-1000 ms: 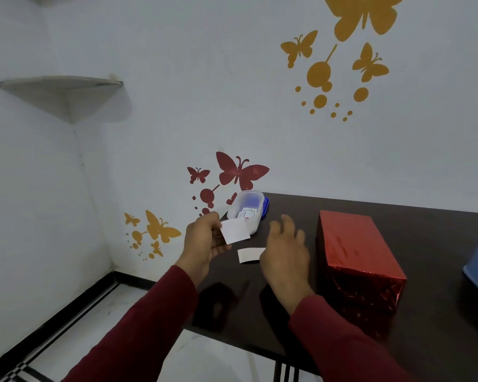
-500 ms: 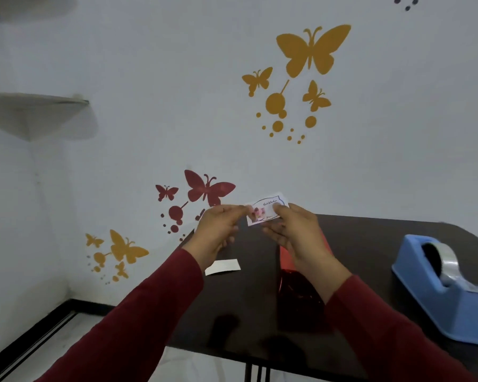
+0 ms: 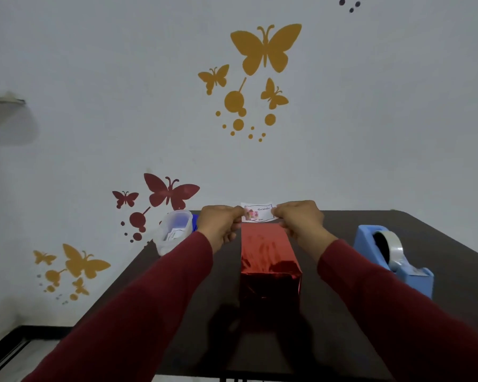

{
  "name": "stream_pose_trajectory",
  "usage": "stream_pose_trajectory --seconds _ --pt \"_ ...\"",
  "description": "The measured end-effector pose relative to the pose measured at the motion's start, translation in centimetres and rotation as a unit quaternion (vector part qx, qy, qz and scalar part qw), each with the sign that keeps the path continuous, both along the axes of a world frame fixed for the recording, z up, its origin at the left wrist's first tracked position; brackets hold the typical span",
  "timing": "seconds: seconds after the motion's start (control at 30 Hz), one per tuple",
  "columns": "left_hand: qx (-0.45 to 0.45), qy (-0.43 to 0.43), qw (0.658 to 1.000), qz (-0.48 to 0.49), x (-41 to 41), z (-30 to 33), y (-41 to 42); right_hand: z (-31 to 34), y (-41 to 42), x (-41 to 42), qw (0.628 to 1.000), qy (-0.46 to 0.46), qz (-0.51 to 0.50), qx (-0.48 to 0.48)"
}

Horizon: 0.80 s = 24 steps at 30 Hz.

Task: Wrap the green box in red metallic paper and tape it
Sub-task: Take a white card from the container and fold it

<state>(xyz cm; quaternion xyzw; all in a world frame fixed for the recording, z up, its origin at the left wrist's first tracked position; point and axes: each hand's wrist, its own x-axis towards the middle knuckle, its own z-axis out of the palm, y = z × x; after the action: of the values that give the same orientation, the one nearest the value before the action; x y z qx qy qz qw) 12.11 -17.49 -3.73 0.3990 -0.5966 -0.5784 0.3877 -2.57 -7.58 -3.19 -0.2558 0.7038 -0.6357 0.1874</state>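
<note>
Both hands are up over the far end of the wrapped box [image 3: 268, 260], which I'll use as my landmark. From my remote seat I see the left hand [image 3: 218, 224] pinching the left edge of a small printed card [image 3: 257, 212] and the right hand [image 3: 298, 219] pinching its right edge, fingers curled in on the paper, so the card is stretched flat between them with its printed face toward the camera. I judge it is held this way, level and centred just above the box's far end, to line it up before it is pressed onto the top face. Whether the card touches the wrapping yet I cannot tell.

That box stands on the dark table [image 3: 439, 244], lengthwise away from me, between my two sleeves. No green shows anywhere: it is fully covered in red metallic paper, glossy on top with streaky reflections, and folded shut at the near end with some creasing along the edges. I can't make out tape on it from here. By my reading the wrapping proper looks finished.

Right of the box, well apart, sits a blue tape dispenser [image 3: 392, 257] with its roll in place. Left of the box's far end a translucent tub [image 3: 174, 232] holds more white cards.
</note>
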Motion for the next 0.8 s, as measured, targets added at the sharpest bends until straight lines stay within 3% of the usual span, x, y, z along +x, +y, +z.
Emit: stream_pose_trajectory --seconds 0.13,0.23,0.4,0.67,0.8 --pt "-0.040 -0.081 0.995 0.032 -2.1 -0.4 -1.5 -0.5 -1.1 -1.9 0.995 0.066 -0.032 0.071" --pt "-0.081 -0.156 0.983 0.059 -2.9 -0.6 -2.3 -1.5 -2.1 -2.9 0.992 0.054 -0.040 0.104" --pt "-0.081 -0.210 0.973 0.053 -3.6 -1.4 -3.7 -2.9 -2.5 -3.5 0.992 0.040 -0.037 0.116" --pt "-0.141 -0.263 0.953 0.062 -4.5 -2.9 -4.8 -3.8 -3.4 -4.0 0.990 0.060 -0.038 0.121" --pt "-0.133 -0.200 0.968 0.075 -4.1 -4.1 -5.4 -4.2 -4.2 -4.2 0.992 0.061 -0.042 0.104"
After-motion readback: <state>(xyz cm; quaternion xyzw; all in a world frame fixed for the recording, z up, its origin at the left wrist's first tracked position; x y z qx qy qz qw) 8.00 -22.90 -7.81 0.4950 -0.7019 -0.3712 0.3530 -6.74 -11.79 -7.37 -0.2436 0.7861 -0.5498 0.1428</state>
